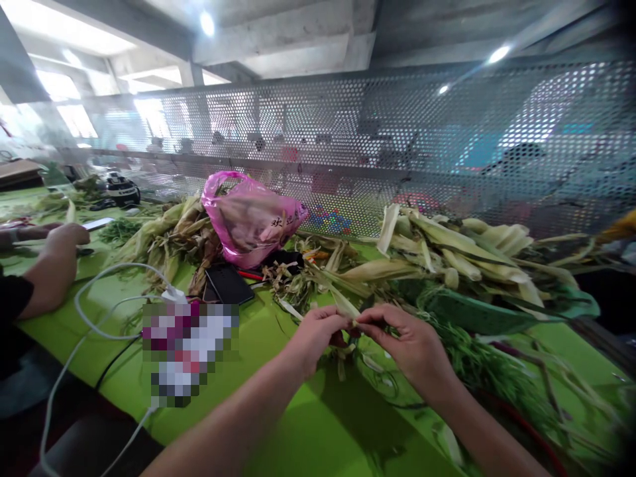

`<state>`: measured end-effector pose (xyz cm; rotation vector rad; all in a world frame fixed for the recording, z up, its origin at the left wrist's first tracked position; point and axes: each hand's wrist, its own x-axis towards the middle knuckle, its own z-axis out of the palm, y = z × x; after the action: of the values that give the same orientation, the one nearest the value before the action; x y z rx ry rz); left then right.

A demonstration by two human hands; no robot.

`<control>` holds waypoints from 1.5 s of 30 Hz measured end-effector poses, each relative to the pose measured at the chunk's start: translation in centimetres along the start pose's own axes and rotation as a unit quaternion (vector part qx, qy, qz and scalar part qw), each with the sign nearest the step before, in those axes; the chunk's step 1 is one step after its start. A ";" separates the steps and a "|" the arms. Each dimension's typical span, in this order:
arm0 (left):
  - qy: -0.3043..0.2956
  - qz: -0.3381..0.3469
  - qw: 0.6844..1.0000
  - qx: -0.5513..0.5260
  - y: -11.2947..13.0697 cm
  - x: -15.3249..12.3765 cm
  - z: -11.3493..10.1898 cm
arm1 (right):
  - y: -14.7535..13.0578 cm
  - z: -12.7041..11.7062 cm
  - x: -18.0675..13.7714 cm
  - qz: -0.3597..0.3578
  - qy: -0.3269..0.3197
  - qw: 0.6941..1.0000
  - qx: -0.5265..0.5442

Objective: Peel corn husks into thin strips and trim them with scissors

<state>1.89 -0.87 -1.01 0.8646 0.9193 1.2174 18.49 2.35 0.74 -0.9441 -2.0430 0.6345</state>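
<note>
Both of my hands meet over the green table (pixel 278 411), pinching a pale strip of corn husk (pixel 344 301). My left hand (pixel 322 334) is closed round the lower part of the strip. From the other side, the thumb and fingertips of my right hand (pixel 397 331) press together on it. The husk points up and away from me; its lower end is partly hidden by my fingers. Loose husk scraps and thin strands lie below and beside my hands. A heap of corn husks (pixel 457 252) fills a green basket (pixel 507 315) beyond my right hand.
A pink plastic bag (pixel 253 218) stands by more husks (pixel 169 232). Near it lie a dark phone (pixel 229 285) and a white cable (pixel 82 298). Green plastic strands (pixel 491 371) spread at right. Another person's hand (pixel 64 242) is at left. A perforated metal screen (pixel 348 132) closes the back.
</note>
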 end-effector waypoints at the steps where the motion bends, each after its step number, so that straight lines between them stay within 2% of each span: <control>1: 0.009 0.003 1.000 0.009 0.1 0.0 0.1 | 0.0 0.0 0.0 -0.002 0.001 1.000 -0.007; 5: 0.045 0.014 0.999 0.016 0.2 0.0 0.3 | 0.0 0.3 -0.1 0.024 0.009 1.000 -0.015; 10: 0.036 0.028 0.999 0.002 -0.1 0.1 0.3 | 0.0 0.7 -0.2 0.098 0.022 0.994 0.037; 15: 0.026 0.028 0.999 0.032 0.0 0.0 0.4 | -0.2 0.7 -0.2 0.117 0.020 0.991 0.059; 20: 0.039 0.025 0.996 0.073 0.1 0.1 0.4 | 0.0 0.7 -0.2 0.087 0.010 0.994 0.067; 26: 0.046 -0.001 0.999 -0.011 -0.3 0.2 -0.1 | 0.0 0.7 -0.2 -0.002 0.004 1.000 0.011; 35: 0.055 0.001 0.993 -0.107 -0.8 0.3 0.2 | 0.1 0.4 -0.1 -0.027 -0.014 0.999 -0.028; 39: 0.060 0.004 0.992 -0.112 -0.7 0.2 0.3 | 0.0 0.2 -0.1 -0.036 -0.011 0.999 -0.030; 45: 0.047 -0.026 0.995 -0.088 -0.8 0.4 -0.1 | 0.2 0.3 -0.1 -0.046 0.000 0.999 -0.019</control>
<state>2.15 -0.64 -1.82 0.6452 0.8894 1.2813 18.37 2.33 0.35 -0.8648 -2.0925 0.5491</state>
